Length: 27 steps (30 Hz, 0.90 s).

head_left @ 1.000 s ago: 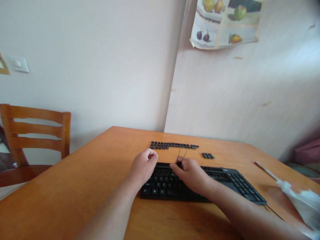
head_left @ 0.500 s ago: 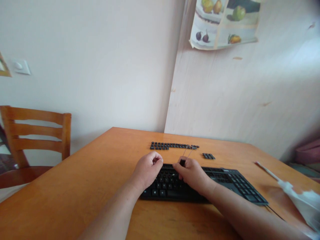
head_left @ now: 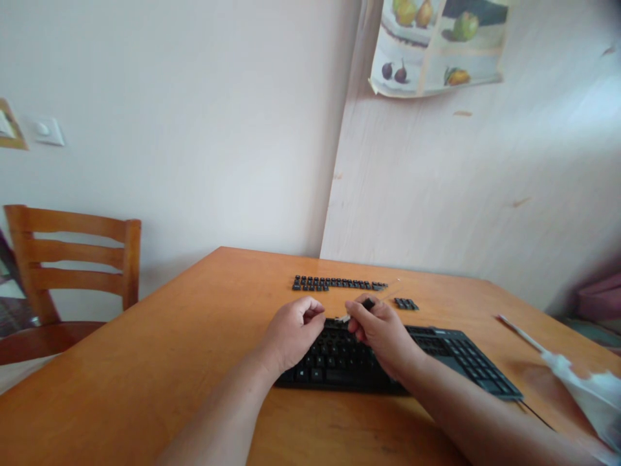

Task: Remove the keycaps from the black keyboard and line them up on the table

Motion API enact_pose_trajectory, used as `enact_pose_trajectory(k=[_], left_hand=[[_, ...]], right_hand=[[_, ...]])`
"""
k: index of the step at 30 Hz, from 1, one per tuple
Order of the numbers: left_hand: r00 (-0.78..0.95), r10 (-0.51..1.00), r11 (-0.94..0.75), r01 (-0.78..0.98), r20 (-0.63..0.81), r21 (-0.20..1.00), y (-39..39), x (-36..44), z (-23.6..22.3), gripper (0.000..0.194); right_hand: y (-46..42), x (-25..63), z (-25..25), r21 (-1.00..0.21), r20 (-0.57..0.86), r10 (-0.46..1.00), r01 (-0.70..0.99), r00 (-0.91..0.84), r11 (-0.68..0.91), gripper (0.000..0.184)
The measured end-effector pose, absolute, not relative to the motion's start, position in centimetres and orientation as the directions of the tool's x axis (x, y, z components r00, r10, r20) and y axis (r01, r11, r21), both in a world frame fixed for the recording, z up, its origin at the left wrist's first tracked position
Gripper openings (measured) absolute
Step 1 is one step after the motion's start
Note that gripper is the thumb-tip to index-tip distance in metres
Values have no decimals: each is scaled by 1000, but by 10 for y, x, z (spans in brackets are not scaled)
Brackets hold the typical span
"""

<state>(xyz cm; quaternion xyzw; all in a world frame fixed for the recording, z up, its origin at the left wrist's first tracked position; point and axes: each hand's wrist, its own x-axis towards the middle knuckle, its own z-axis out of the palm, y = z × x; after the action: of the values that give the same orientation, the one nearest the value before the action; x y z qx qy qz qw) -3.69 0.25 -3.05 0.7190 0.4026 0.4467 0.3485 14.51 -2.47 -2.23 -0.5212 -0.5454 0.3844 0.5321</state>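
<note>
A black keyboard [head_left: 349,377] lies on the wooden table, with keys gone from its upper part. Above its back edge my right hand [head_left: 381,327] is closed on a keycap puller [head_left: 369,303]. Two thin wires stick out of the puller to the upper right, and a pale tip points left. To the left, over the keyboard's back left corner, my left hand [head_left: 297,330] is curled, thumb against the fingers. Whatever it may pinch is hidden. Behind the hands, loose keycaps [head_left: 313,285] stand in rows, and a smaller keycap group [head_left: 405,303] sits to the right.
The wooden table [head_left: 194,343] reaches back to the wall. At right lie a thin stick [head_left: 519,332] and a crumpled white wrapping [head_left: 589,395]. The keyboard's cable [head_left: 536,414] runs off to the right. A wooden chair [head_left: 77,259] stands at the left.
My right hand has turned the puller: its wires, upright before, now lean to the right, and a pale tip shows at left. My left hand has shifted slightly right, towards it.
</note>
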Motion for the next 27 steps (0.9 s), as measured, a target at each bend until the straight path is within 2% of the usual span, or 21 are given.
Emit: enact_pose_trajectory(k=[5, 10, 13, 15, 17, 20, 23, 27], left_hand=[[397, 875, -355, 134, 278, 925, -4, -34, -24, 26], [393, 887, -294, 73, 244, 953, -3, -33, -22, 24], [378, 900, -252, 46, 216, 967, -3, -34, -22, 23], [371, 906, -233, 36, 203, 972, -3, -34, -22, 29], [369, 908, -223, 29, 197, 974, -4, -35, -22, 33], [383, 904, -203, -5, 189, 979, -4, -36, -22, 34], [392, 902, -184, -37, 184, 982, -3, -37, -23, 35], [410, 894, -176, -54, 182, 983, -4, -36, -24, 38]], right_hand=[[-30, 136, -15, -969, 228, 969, 117, 93, 216, 33], [-34, 130, -13, -965, 233, 971, 139, 59, 223, 34], [-35, 130, -13, -945, 311, 948, 128, 66, 301, 32], [-35, 131, -13, -907, 401, 913, 178, 81, 382, 32], [-34, 134, -13, -821, 514, 856, 319, 51, 474, 30], [-33, 141, -14, -570, 627, 766, 588, -142, 574, 23], [-34, 147, -15, -343, 617, 726, 726, -305, 597, 22], [-37, 148, -12, -243, 591, 726, 781, -352, 576, 18]])
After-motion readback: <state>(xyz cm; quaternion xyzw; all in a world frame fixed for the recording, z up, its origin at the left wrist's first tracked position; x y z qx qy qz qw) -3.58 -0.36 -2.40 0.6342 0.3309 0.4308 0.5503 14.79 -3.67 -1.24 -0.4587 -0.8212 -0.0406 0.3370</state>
